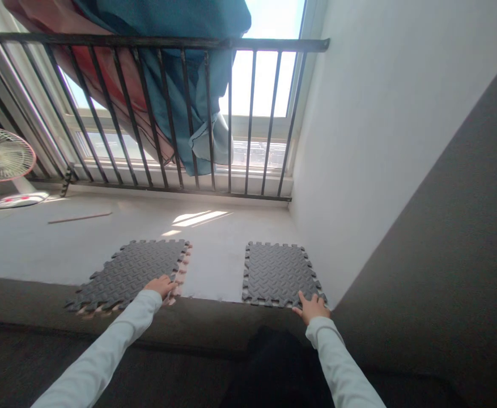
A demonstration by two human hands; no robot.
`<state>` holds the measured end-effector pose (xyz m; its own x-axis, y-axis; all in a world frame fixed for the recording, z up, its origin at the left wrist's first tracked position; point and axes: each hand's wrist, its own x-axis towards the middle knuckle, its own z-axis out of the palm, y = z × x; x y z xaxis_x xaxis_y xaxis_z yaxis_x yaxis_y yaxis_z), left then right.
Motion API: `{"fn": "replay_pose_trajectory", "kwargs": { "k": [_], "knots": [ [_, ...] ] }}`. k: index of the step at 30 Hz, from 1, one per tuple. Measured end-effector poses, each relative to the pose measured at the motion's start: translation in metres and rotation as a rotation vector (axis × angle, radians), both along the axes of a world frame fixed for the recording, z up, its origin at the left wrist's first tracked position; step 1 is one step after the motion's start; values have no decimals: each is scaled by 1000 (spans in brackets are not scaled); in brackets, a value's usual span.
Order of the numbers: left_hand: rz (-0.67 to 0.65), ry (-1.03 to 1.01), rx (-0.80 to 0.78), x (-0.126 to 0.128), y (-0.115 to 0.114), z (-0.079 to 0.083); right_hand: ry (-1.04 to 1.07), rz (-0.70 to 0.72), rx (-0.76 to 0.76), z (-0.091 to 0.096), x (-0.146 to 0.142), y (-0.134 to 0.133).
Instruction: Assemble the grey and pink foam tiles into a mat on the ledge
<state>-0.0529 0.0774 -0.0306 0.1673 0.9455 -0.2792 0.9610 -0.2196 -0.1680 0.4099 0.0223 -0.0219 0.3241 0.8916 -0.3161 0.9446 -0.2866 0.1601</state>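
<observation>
A stack of interlocking foam mats (140, 269) lies on the pale ledge at left, dark grey on top with pinkish toothed edges showing below. At its front right corner, my left hand (161, 286) has its fingers bent over the edge, closed on the mat. Farther right, a single-looking grey foam mat (277, 272) with a raised tread pattern lies flat near the wall. My right hand (313, 307) touches its front right corner, thumb and fingers spread. The undersides of both hands are hidden.
The ledge (214, 277) drops off along its front edge. A white wall (371, 141) rises on the right. Behind stands a black metal railing (180, 42), with blue and pink fabric (205, 102) hanging at the window. A fan (4, 153) and a thin stick (80, 218) are at left.
</observation>
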Motion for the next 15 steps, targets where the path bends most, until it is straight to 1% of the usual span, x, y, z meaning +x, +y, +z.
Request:
{"fn": "replay_pose_trajectory", "kwargs": {
  "k": [3,5,6,8,12,15],
  "knots": [
    [-16,-31,51,15,3,5,5,-2,9,-2,1,1],
    [-54,-68,97,36,4,10,5,-3,11,-3,1,1],
    [-75,-88,122,50,5,14,7,-5,10,-4,1,1],
    [-133,-130,138,86,4,22,11,-10,13,-4,1,1],
    [-232,-248,146,170,-5,38,12,-21,7,-2,0,-1],
    [-291,-320,112,226,-14,44,14,-34,1,0,-1,-1]
  ]
}}
